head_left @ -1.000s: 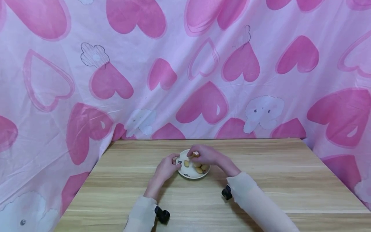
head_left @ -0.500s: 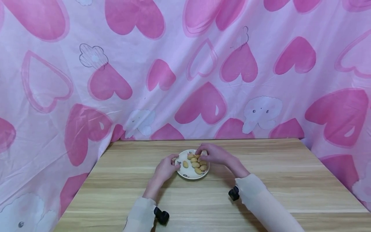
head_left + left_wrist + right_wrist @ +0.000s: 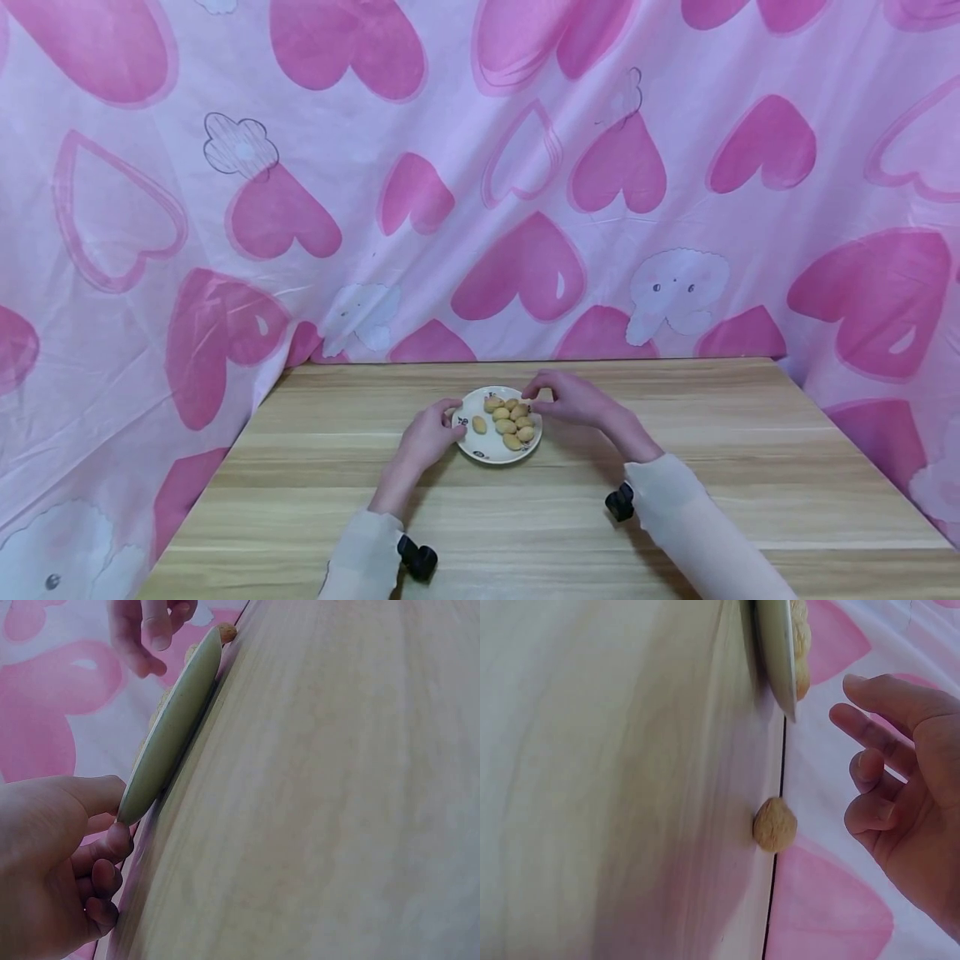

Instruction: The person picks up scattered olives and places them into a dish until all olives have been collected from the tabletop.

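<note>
A white plate (image 3: 483,448) with small dark prints holds several tan, oval, walnut-like nuts (image 3: 505,426); a single one (image 3: 479,425) lies apart on its left side. My left hand (image 3: 426,435) grips the plate's left rim between thumb and fingers; the left wrist view shows the plate (image 3: 174,735) edge-on in that grip. At the plate's upper right rim hovers my right hand (image 3: 576,400), its fingers loosely bent and nothing between them. In the right wrist view a rough brown nut (image 3: 775,825) sits on the table, off the plate; the right hand covers that spot in the head view.
The plate is on a wood-grain table (image 3: 360,392) with its far edge just behind. A pink heart-print cloth (image 3: 517,267) hangs at the back and both sides. Each forearm carries a small black camera (image 3: 417,559) on its sleeve.
My right hand has drawn back to the right from over the plate, uncovering the group of nuts. The left hand keeps its hold on the rim.
</note>
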{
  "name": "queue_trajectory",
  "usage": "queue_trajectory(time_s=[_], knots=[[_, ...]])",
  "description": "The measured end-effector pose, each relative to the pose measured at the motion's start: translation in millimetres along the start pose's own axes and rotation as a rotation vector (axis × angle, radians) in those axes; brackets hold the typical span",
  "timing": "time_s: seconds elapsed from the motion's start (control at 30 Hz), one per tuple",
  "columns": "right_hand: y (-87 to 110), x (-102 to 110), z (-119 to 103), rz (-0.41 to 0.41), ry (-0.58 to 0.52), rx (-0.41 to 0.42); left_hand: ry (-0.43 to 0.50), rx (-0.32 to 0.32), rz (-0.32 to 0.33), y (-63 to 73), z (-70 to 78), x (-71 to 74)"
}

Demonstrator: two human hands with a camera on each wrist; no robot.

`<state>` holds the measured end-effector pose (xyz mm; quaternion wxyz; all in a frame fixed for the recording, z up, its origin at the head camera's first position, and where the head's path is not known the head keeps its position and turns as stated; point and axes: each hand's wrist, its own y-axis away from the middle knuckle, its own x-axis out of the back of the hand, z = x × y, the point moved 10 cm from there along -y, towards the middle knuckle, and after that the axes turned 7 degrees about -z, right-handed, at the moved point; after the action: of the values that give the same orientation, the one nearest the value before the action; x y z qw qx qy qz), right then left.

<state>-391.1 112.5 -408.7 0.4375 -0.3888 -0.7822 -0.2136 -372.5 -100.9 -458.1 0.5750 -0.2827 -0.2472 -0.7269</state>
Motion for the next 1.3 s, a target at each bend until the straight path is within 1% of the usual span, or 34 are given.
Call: queue_trajectory(time_s=[0.57, 0.73, 0.87, 0.97, 1.13, 1.3], knots=[[16.8, 8, 29, 0.033, -0.004, -0.018, -0.005, 0.004, 0.012, 0.4, -0.1, 0.0], [21.2, 7, 37, 0.007, -0.039, -0.033, -0.007, 0.001, 0.016, 1.0, 0.0, 0.3], [25.0, 6, 44, -0.006, -0.051, -0.039, -0.011, -0.016, 0.015, 0.7, 0.7, -0.3], [28.6, 7, 49, -0.009, -0.036, -0.043, -0.011, -0.022, 0.015, 0.6, 1.1, -0.3], [33.4, 8, 59, -0.027, -0.017, -0.071, -0.001, -0.012, 0.017, 0.2, 0.4, 0.8], [35.1, 7, 63, -0.037, -0.024, -0.064, -0.001, -0.011, 0.013, 0.1, 0.1, 1.2]])
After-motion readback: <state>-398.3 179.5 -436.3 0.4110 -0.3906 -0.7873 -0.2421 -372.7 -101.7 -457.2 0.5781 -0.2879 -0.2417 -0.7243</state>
